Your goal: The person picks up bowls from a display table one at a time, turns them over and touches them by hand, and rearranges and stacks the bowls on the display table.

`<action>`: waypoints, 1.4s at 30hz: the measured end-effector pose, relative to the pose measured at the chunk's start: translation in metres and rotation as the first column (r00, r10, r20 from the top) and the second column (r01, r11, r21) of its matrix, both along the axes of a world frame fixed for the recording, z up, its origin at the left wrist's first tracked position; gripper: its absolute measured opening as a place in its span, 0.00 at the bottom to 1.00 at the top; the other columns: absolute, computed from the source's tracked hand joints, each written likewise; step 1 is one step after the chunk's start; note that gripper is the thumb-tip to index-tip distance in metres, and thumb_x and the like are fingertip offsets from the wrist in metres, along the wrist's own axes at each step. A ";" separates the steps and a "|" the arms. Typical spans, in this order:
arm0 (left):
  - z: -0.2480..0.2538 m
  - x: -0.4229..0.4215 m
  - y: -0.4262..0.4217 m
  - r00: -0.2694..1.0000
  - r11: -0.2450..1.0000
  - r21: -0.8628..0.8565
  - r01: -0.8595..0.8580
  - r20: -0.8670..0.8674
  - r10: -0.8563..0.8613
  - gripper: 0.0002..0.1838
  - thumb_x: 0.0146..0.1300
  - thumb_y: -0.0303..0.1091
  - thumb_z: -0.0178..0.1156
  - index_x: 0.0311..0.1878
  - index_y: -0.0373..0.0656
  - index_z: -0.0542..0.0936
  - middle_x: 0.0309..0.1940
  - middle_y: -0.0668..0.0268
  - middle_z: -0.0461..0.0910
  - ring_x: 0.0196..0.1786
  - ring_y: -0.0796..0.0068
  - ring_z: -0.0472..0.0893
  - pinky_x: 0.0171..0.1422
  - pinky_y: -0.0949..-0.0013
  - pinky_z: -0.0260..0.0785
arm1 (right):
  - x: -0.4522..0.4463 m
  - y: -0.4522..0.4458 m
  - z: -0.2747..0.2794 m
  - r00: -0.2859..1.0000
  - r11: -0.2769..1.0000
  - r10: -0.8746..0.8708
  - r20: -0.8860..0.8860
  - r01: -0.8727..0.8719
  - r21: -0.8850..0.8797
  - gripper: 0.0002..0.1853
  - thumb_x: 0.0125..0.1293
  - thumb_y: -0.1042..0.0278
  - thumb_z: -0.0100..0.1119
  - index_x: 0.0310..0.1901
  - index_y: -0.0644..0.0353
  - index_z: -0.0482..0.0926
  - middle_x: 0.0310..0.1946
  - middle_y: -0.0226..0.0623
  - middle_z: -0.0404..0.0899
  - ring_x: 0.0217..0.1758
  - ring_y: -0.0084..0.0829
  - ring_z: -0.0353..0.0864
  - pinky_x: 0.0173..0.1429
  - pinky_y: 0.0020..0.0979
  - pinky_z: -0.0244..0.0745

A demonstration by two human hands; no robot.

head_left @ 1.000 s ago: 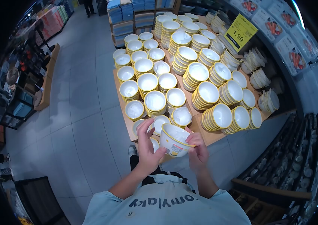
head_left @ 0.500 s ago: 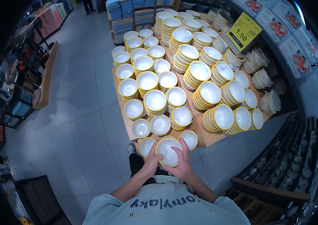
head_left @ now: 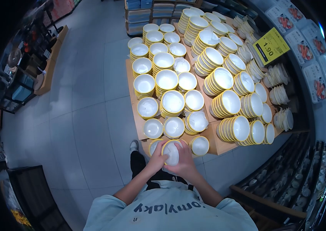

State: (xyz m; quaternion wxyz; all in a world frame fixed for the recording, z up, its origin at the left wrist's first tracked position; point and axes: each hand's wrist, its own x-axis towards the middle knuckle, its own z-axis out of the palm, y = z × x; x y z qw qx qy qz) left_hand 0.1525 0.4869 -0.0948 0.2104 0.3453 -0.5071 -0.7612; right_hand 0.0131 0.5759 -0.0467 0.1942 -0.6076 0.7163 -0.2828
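Reckoning from the middle of the view, a display stand (head_left: 51, 57) runs along the floor at ten o'clock, its goods too dark to read, and a black mesh-panelled object (head_left: 36, 196) stands at eight. At half past eleven, folded blue cloths (head_left: 138, 16) fill a shelf beyond the wooden table (head_left: 140, 125). The table's left half bears upright stacks of white bowls with yellow rims; a front one (head_left: 153, 128) appears empty, while others hold crumpled white sheets. At six o'clock, near the table's front edge, the left hand (head_left: 156, 161) pinches the rim of a yellow-rimmed bowl (head_left: 172, 154), thumb inside and fingers outside. White sheet-like material shows in this bowl; whether its base touches anything below cannot be told. Below it, the pale shirt (head_left: 167, 215) carries dark inverted letters, "omy" and "aky" being legible. The right hand (head_left: 183, 159) is curled over the bowl's three o'clock side, fingers close together. Just beyond this hand sits another bowl (head_left: 200, 145), and from one to three o'clock leaning stacks (head_left: 234, 129) tilt their mouths forward. At two o'clock a yellow sign (head_left: 272, 46) reads "1.90", its smaller print illegible. Clear plastic boxes (head_left: 320, 91) near three o'clock bear labels picturing red-orange food. At four, dark racks (head_left: 282, 184) hold rows of small items, too small to identify.
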 end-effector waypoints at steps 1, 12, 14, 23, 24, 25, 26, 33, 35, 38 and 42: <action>-0.010 0.003 -0.004 1.000 0.999 0.040 -0.017 -0.003 0.017 0.38 0.55 0.17 0.52 0.73 0.39 0.63 0.66 0.55 0.69 0.71 0.62 0.69 0.77 0.63 0.60 | 0.004 -0.007 -0.001 1.000 1.000 0.012 -0.001 -0.012 0.002 0.58 0.40 0.53 0.84 0.71 0.63 0.60 0.71 0.58 0.58 0.71 0.61 0.60 0.75 0.55 0.58; -0.058 0.056 -0.091 0.993 0.968 0.222 -0.117 0.055 0.108 0.30 0.71 0.25 0.56 0.74 0.38 0.61 0.67 0.53 0.70 0.70 0.64 0.71 0.73 0.63 0.66 | 0.073 -0.107 -0.041 0.975 0.975 -0.192 -0.115 0.203 0.087 0.48 0.42 0.56 0.83 0.65 0.62 0.69 0.67 0.60 0.63 0.70 0.63 0.64 0.72 0.55 0.66; -0.081 0.059 -0.109 0.991 0.980 0.197 -0.019 0.130 -0.007 0.25 0.73 0.28 0.55 0.71 0.37 0.65 0.64 0.54 0.73 0.65 0.65 0.75 0.69 0.63 0.69 | 0.081 -0.120 -0.051 0.952 0.956 -0.277 -0.133 0.286 0.058 0.46 0.43 0.57 0.82 0.65 0.62 0.70 0.67 0.61 0.62 0.70 0.64 0.64 0.71 0.55 0.66; -0.096 0.054 -0.163 0.941 0.859 -0.448 0.246 0.322 -0.101 0.11 0.63 0.29 0.63 0.44 0.30 0.81 0.34 0.41 0.82 0.39 0.41 0.84 0.44 0.49 0.75 | 0.109 -0.155 -0.104 0.806 0.838 -0.535 -0.253 0.544 -0.039 0.34 0.51 0.58 0.78 0.58 0.64 0.74 0.69 0.65 0.60 0.70 0.66 0.64 0.72 0.56 0.65; -0.105 0.052 -0.165 0.940 0.861 -0.440 0.254 0.323 -0.112 0.11 0.63 0.29 0.63 0.44 0.30 0.81 0.34 0.41 0.82 0.39 0.41 0.84 0.44 0.49 0.75 | 0.111 -0.156 -0.109 0.777 0.824 -0.556 -0.294 0.562 -0.073 0.33 0.52 0.58 0.77 0.56 0.64 0.75 0.69 0.65 0.60 0.71 0.66 0.64 0.72 0.56 0.65; -0.113 0.050 -0.168 0.920 0.859 -0.421 0.291 0.368 -0.132 0.11 0.62 0.30 0.64 0.41 0.30 0.82 0.32 0.42 0.82 0.37 0.41 0.84 0.43 0.48 0.75 | 0.114 -0.156 -0.112 0.773 0.820 -0.560 -0.298 0.569 -0.063 0.33 0.52 0.58 0.77 0.56 0.64 0.75 0.69 0.65 0.60 0.71 0.66 0.64 0.72 0.56 0.65; -0.120 0.048 -0.170 0.901 0.855 -0.405 0.324 0.408 -0.148 0.11 0.61 0.31 0.65 0.38 0.30 0.83 0.30 0.43 0.83 0.35 0.41 0.84 0.41 0.48 0.75 | 0.113 -0.158 -0.114 0.769 0.815 -0.565 -0.299 0.576 -0.060 0.31 0.52 0.58 0.77 0.55 0.64 0.76 0.69 0.64 0.61 0.71 0.66 0.64 0.73 0.56 0.64; -0.116 0.043 -0.183 0.908 0.849 -0.431 0.307 0.400 -0.126 0.13 0.58 0.33 0.68 0.37 0.30 0.83 0.29 0.43 0.82 0.35 0.42 0.84 0.40 0.50 0.75 | 0.107 -0.162 -0.123 0.760 0.801 -0.579 -0.296 0.598 -0.030 0.30 0.52 0.60 0.76 0.53 0.64 0.76 0.68 0.63 0.63 0.73 0.66 0.62 0.75 0.56 0.63; -0.116 0.042 -0.187 0.904 0.843 -0.428 0.326 0.401 -0.146 0.13 0.59 0.33 0.67 0.38 0.30 0.83 0.29 0.43 0.82 0.35 0.42 0.84 0.40 0.50 0.75 | 0.106 -0.165 -0.125 0.755 0.799 -0.583 -0.299 0.600 -0.045 0.29 0.52 0.60 0.76 0.53 0.63 0.77 0.68 0.63 0.63 0.73 0.66 0.62 0.75 0.56 0.63; -0.118 0.041 -0.190 0.905 0.834 -0.441 0.331 0.399 -0.148 0.13 0.58 0.33 0.67 0.38 0.30 0.82 0.29 0.43 0.82 0.36 0.42 0.84 0.41 0.50 0.75 | 0.110 -0.167 -0.129 0.735 0.788 -0.594 -0.326 0.613 -0.055 0.29 0.52 0.59 0.76 0.54 0.62 0.77 0.68 0.62 0.63 0.73 0.65 0.62 0.75 0.57 0.62; -0.121 0.038 -0.190 0.901 0.840 -0.422 0.341 0.402 -0.164 0.13 0.58 0.33 0.67 0.37 0.30 0.82 0.29 0.43 0.82 0.36 0.41 0.84 0.42 0.49 0.75 | 0.114 -0.170 -0.121 0.680 0.749 -0.608 -0.409 0.663 -0.011 0.29 0.52 0.58 0.75 0.55 0.59 0.78 0.66 0.55 0.66 0.68 0.60 0.66 0.73 0.57 0.58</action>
